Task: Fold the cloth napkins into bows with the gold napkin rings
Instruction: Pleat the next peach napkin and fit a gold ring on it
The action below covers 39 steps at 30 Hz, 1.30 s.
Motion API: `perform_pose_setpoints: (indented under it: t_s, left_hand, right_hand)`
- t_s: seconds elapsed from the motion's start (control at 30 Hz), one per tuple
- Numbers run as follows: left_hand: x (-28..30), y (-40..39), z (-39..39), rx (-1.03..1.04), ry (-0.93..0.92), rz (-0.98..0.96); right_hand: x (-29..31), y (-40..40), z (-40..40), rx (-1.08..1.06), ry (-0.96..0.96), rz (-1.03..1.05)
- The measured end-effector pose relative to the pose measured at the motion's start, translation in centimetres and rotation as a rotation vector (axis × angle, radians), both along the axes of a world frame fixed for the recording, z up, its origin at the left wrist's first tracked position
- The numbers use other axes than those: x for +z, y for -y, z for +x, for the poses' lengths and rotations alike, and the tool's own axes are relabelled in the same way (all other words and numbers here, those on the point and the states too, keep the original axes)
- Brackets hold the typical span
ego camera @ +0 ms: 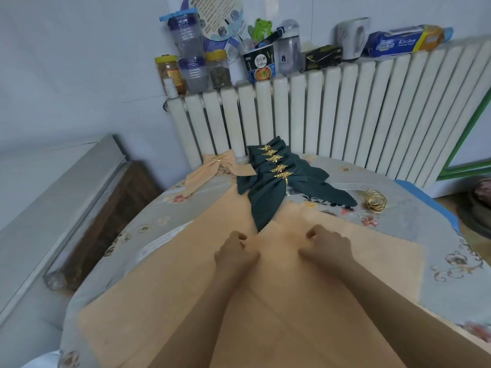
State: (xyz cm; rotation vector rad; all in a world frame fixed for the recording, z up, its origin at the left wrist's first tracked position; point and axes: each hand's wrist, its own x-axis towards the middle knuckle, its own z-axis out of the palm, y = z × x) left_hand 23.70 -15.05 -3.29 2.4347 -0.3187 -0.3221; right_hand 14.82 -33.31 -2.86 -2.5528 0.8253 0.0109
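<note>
A large peach napkin point(164, 285) lies spread flat on the round table. My left hand point(235, 254) and my right hand point(328, 247) rest on it side by side near its far edge, each with fingers curled and pinching the cloth. Beyond them lies a row of several dark green napkin bows point(268, 197), each held by a gold leaf ring point(282, 175). One finished peach bow point(212, 168) with a gold ring sits at the far left. A pile of loose gold napkin rings point(375, 201) lies at the right.
The table has a grey floral cover point(398, 235). A white radiator point(332, 112) stands right behind it, with jars, bottles, a noodle cup, a kettle and a box of wrap on top. A grey box and dark wooden furniture point(87, 216) stand to the left.
</note>
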Motion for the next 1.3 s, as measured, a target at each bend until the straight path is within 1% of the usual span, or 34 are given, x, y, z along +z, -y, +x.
perform_pose_setpoints:
  t_s: [0.03,0.1,0.2,0.3,0.37,0.43,0.57,0.7,0.83,0.93,1.0,1.07,1.13,1.23,1.3]
  left_hand:
    - [0.0,0.2,0.2,-0.005,-0.032,-0.049]
    - [-0.2,0.6,0.6,-0.045,-0.009,-0.146]
    - [-0.1,1.2,0.7,-0.072,0.044,-0.311]
    - [0.2,1.7,0.7,-0.049,0.002,-0.514]
    - [0.3,1.8,0.7,-0.042,-0.03,-0.577]
    - [0.3,1.9,0.8,-0.037,-0.045,-0.592]
    - [-0.2,2.2,1.4,-0.013,-0.022,-0.544]
    - [-0.8,2.4,1.7,-0.029,0.016,-0.472]
    - [-0.9,2.3,1.9,-0.049,0.018,-0.486]
    - [-0.9,1.8,2.1,-0.137,0.002,-0.47]
    - [-1.1,1.2,2.1,-0.216,0.015,-0.411]
    - [-1.3,0.4,2.2,-0.298,0.059,-0.343]
    - [-1.5,-0.1,2.3,-0.378,0.12,-0.274]
    - [-1.8,-0.4,2.4,-0.465,0.254,-0.122]
    - [-1.5,-0.4,2.1,-0.485,0.301,-0.032]
  right_hand:
    - [0.0,0.0,0.4,0.002,0.014,0.028]
    - [-0.4,-0.1,1.4,0.01,0.08,0.104]
    - [-0.5,-0.3,2.2,0.031,0.288,0.344]
    - [-0.1,-0.8,2.5,0.031,0.462,0.532]
    - [-0.2,-1.1,2.4,0.021,0.519,0.593]
    - [-0.5,-1.2,2.4,-0.007,0.549,0.617]
    - [-0.9,-1.2,2.9,-0.051,0.511,0.582]
    - [-0.9,-1.3,3.3,-0.04,0.488,0.525]
    - [-1.0,-1.0,3.4,-0.035,0.492,0.544]
    - [-1.2,-0.7,3.0,0.043,0.523,0.591]
    - [-1.4,-0.2,2.5,0.175,0.509,0.579]
    - [-1.5,0.4,2.0,0.328,0.472,0.518]
    - [-1.7,0.9,1.6,0.445,0.439,0.402]
    - [-1.7,1.0,1.3,0.511,0.323,0.165]
    - [-1.6,0.9,1.0,0.523,0.266,0.104]
